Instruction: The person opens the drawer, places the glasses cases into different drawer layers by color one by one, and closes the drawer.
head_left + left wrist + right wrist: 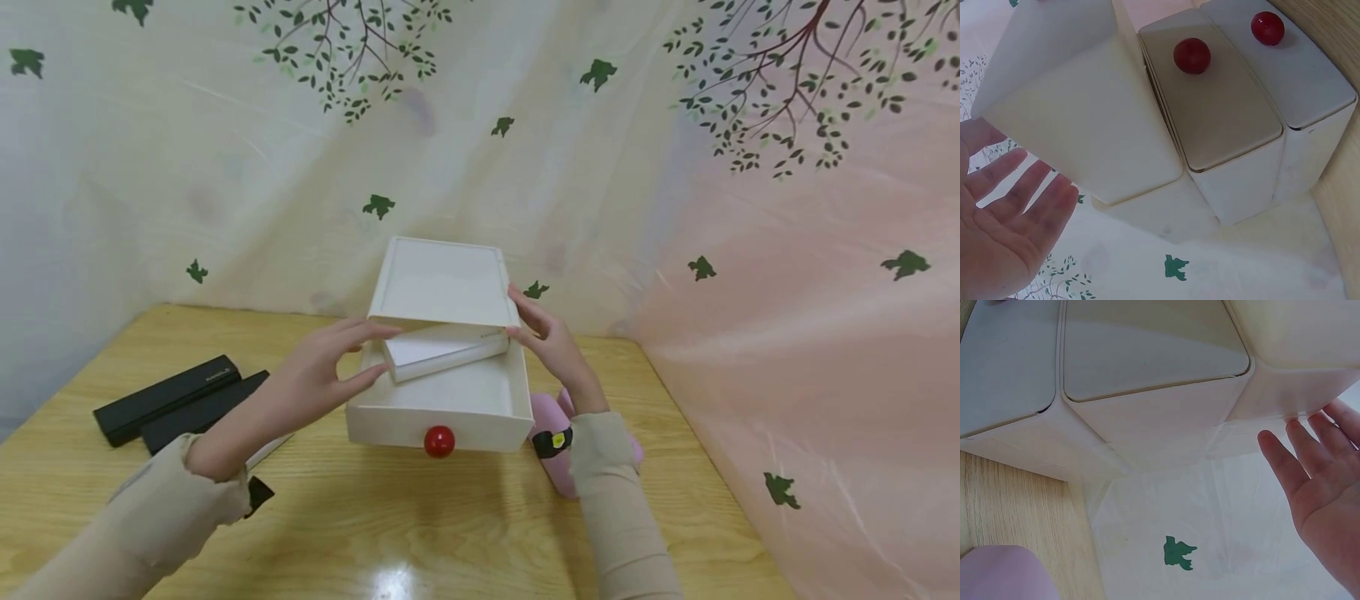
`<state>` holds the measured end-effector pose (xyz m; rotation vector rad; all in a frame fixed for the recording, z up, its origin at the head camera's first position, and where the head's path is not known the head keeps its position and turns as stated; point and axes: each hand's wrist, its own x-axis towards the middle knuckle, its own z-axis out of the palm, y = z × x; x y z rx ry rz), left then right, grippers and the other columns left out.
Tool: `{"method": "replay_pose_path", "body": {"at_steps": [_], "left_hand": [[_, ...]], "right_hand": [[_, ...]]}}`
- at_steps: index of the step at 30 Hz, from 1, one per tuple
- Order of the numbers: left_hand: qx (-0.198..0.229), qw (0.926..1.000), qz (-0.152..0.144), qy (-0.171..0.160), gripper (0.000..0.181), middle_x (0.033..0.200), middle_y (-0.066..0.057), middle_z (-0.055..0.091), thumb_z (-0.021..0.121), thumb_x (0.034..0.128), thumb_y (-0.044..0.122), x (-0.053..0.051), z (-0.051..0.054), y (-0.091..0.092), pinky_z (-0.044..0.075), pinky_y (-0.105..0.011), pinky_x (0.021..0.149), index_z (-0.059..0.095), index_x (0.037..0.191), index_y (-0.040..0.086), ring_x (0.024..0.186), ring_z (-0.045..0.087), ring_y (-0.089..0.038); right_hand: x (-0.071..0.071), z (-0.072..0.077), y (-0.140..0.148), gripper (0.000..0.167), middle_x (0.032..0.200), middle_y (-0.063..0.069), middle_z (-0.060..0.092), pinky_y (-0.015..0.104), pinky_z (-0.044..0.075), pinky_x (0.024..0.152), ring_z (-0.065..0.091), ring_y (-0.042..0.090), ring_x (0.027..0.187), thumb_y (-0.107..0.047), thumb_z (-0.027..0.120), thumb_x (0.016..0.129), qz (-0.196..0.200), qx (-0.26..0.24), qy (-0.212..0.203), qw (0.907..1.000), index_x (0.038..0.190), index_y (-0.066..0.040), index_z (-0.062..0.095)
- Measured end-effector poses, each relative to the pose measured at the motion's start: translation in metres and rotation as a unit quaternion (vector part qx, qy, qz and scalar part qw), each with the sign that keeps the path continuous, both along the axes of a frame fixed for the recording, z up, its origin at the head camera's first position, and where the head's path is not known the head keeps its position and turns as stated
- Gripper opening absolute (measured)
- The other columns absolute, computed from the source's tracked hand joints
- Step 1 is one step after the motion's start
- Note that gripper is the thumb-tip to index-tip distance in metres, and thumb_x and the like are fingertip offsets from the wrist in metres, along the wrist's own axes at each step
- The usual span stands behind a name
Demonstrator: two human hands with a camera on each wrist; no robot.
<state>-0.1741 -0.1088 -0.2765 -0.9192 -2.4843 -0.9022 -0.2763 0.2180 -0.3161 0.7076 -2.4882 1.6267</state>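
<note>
A white drawer unit (442, 282) stands on the table with its top drawer (438, 425) pulled out by a red knob's (439, 442) side. In that drawer a white box (442, 354) lies at a slant, its far end under the unit's top. My left hand (330, 358) hovers at the drawer's left edge, fingers and thumb spread; whether the tips touch it I cannot tell. On the other side my right hand (555, 342) has extended fingers against the unit's right side. In the left wrist view two lower drawers (1222, 94) are closed.
Black oblong cases (168, 396) lie on the wooden table (337, 533) at the left. A pink item (553, 479) with a black and yellow patch sits at the right, partly behind my right sleeve. Behind the unit hangs a leaf-patterned curtain (465, 167).
</note>
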Motion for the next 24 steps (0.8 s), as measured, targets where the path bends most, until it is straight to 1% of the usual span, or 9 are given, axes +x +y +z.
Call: {"method": "replay_pose_path", "body": {"at_steps": [2,6,9,11,14,19,21,24], "left_hand": [[0.005,1.0,0.004,-0.001,0.039,0.127,-0.014,0.063,0.069,0.0873,0.007,0.003,-0.002,-0.003,0.056,-0.049,0.086,0.061,0.126,0.004,0.111,0.063,-0.033],[0.005,0.9999,0.008,0.013,0.04,0.123,-0.016,0.064,0.071,0.0855,0.006,0.006,-0.008,-0.007,0.058,-0.044,0.081,0.062,0.125,0.002,0.108,0.064,-0.033],[0.014,0.9997,0.004,0.018,0.041,0.123,-0.016,0.064,0.072,0.0846,0.005,0.008,-0.013,-0.01,0.059,-0.042,0.079,0.061,0.125,0.002,0.108,0.063,-0.033],[0.026,0.9995,0.001,0.015,0.042,0.124,-0.014,0.064,0.071,0.0848,0.003,0.009,-0.015,-0.011,0.059,-0.041,0.08,0.061,0.125,0.003,0.111,0.062,-0.032],[0.038,0.9992,0.0,0.01,0.042,0.125,-0.013,0.063,0.07,0.0853,0.001,0.01,-0.015,-0.013,0.058,-0.042,0.081,0.061,0.126,0.004,0.114,0.061,-0.031],[0.04,0.9992,0.006,-0.003,0.043,0.126,-0.014,0.063,0.07,0.0864,0.003,0.011,-0.015,-0.02,0.057,-0.045,0.083,0.059,0.128,0.003,0.114,0.061,-0.031],[0.038,0.9992,0.015,-0.004,0.043,0.125,-0.015,0.064,0.07,0.0865,0.005,0.01,-0.015,-0.024,0.057,-0.046,0.083,0.059,0.128,0.003,0.113,0.062,-0.031],[0.035,0.999,0.026,0.008,0.043,0.123,-0.015,0.066,0.071,0.0864,0.007,0.008,-0.017,-0.03,0.057,-0.046,0.081,0.059,0.128,0.004,0.11,0.063,-0.03]], "right_hand": [[0.0,0.0,0.0,0.057,0.159,-0.005,0.028,0.055,0.032,0.114,0.03,0.025,0.147,-0.017,0.059,0.097,0.0,0.002,0.0,1.0,0.15,-0.022,0.037],[0.002,0.001,0.0,0.057,0.159,-0.006,0.028,0.054,0.031,0.114,0.03,0.025,0.147,-0.017,0.059,0.097,-0.003,0.003,-0.001,1.0,0.15,-0.022,0.037],[0.002,0.001,-0.001,0.057,0.159,-0.006,0.028,0.054,0.031,0.114,0.03,0.025,0.147,-0.017,0.059,0.097,-0.003,0.002,-0.001,1.0,0.15,-0.022,0.037],[0.002,0.001,-0.001,0.057,0.159,-0.006,0.028,0.054,0.031,0.114,0.03,0.025,0.147,-0.018,0.059,0.097,-0.002,0.003,-0.001,1.0,0.15,-0.023,0.037],[0.002,0.002,-0.001,0.057,0.159,-0.007,0.028,0.054,0.031,0.114,0.03,0.025,0.147,-0.019,0.059,0.097,-0.003,0.003,-0.003,1.0,0.15,-0.023,0.038],[0.003,0.002,0.0,0.058,0.159,-0.007,0.028,0.055,0.032,0.114,0.029,0.025,0.147,-0.019,0.059,0.097,-0.004,0.003,-0.001,1.0,0.15,-0.023,0.037],[0.003,0.003,-0.001,0.058,0.16,-0.006,0.027,0.054,0.032,0.114,0.029,0.025,0.147,-0.017,0.058,0.098,-0.003,0.003,-0.001,1.0,0.15,-0.022,0.036],[0.003,0.002,-0.001,0.058,0.16,-0.003,0.026,0.053,0.032,0.114,0.028,0.026,0.147,-0.012,0.057,0.098,0.0,0.0,-0.006,1.0,0.151,-0.019,0.035]]}}
